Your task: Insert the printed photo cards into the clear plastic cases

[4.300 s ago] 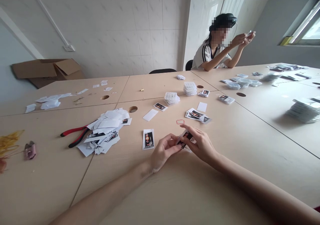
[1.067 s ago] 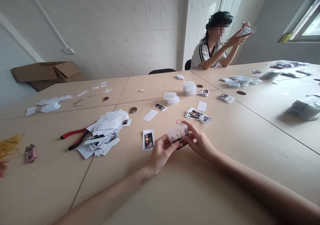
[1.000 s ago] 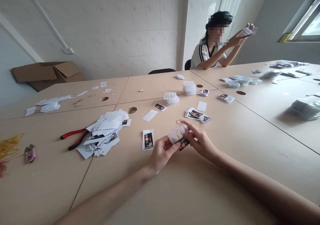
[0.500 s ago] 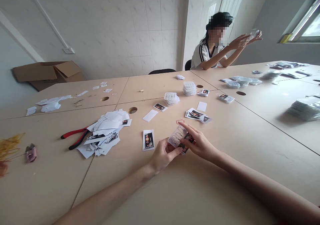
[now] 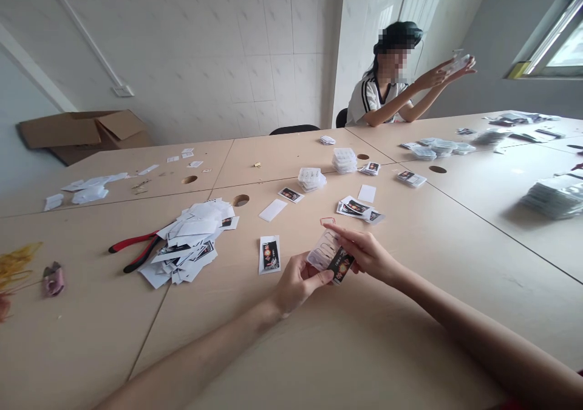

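Note:
Just above the table, my left hand [image 5: 297, 283] and my right hand [image 5: 368, 256] together pinch a small clear plastic blister tray [image 5: 322, 253] with a dark printed card [image 5: 341, 266] at its lower right. The left fingers grip the tray's near left edge. The right fingers close over the card and the tray's right side. A printed card [image 5: 270, 254] lies flat on the table just left of my left hand. A small red loop [image 5: 327, 221] lies beyond the tray.
A heap of white and printed cards [image 5: 189, 240] lies left of centre, with red-handled pliers [image 5: 132, 251] beside it. Stacks of clear trays [image 5: 312, 179] and loose cards [image 5: 359, 209] sit farther back. Another person [image 5: 387, 88] sits at the far side, hands raised.
The tray has tilted and the dark card has slid toward its lower right edge between my fingers. The other person's raised hands have shifted slightly.

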